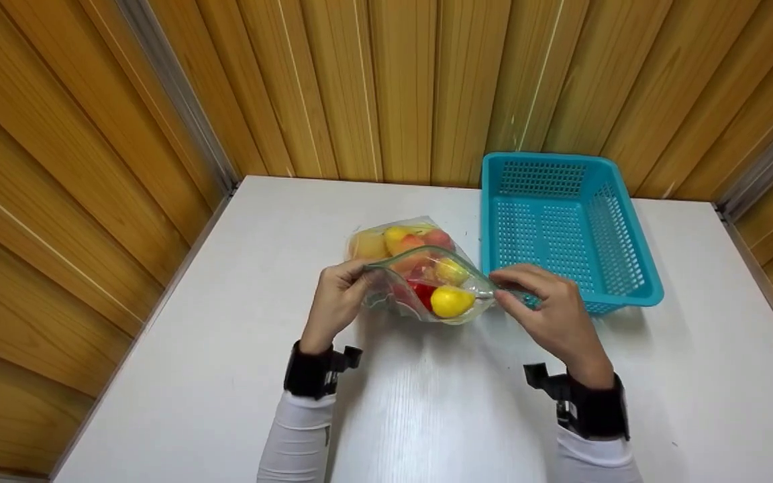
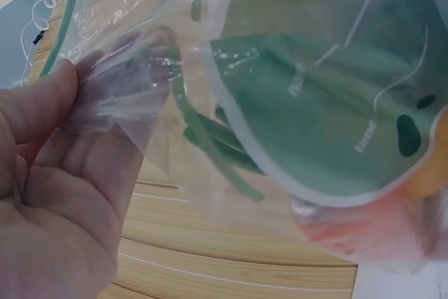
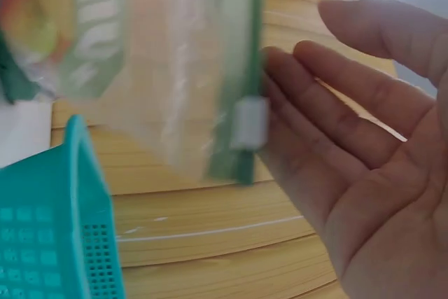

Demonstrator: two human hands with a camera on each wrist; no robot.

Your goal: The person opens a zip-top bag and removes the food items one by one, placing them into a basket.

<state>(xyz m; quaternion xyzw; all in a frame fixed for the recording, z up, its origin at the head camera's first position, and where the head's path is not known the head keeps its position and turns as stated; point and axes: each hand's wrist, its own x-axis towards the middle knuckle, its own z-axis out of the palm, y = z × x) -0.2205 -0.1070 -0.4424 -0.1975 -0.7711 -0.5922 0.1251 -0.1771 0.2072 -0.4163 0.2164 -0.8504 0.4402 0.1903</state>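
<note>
A clear zip bag (image 1: 376, 295) full of toy-like fruit is held up above the white table, its green-edged mouth spread toward me. Inside, a yellow lemon-shaped fruit (image 1: 452, 302) lies near the opening, with red, orange and yellow fruits behind it. My left hand (image 1: 336, 302) pinches the left end of the mouth between thumb and fingers. At the other end, my right hand (image 1: 554, 315) has its fingertips against the bag's edge, beside a white slider (image 3: 250, 124); its thumb stands apart from the fingers. Green printing (image 2: 322, 117) covers part of the bag in the left wrist view.
A turquoise perforated basket (image 1: 547, 157) stands on the table (image 1: 225, 335) behind and beyond my right hand, close to the bag. Wood-panelled walls (image 1: 400, 87) border the table at the back and both sides.
</note>
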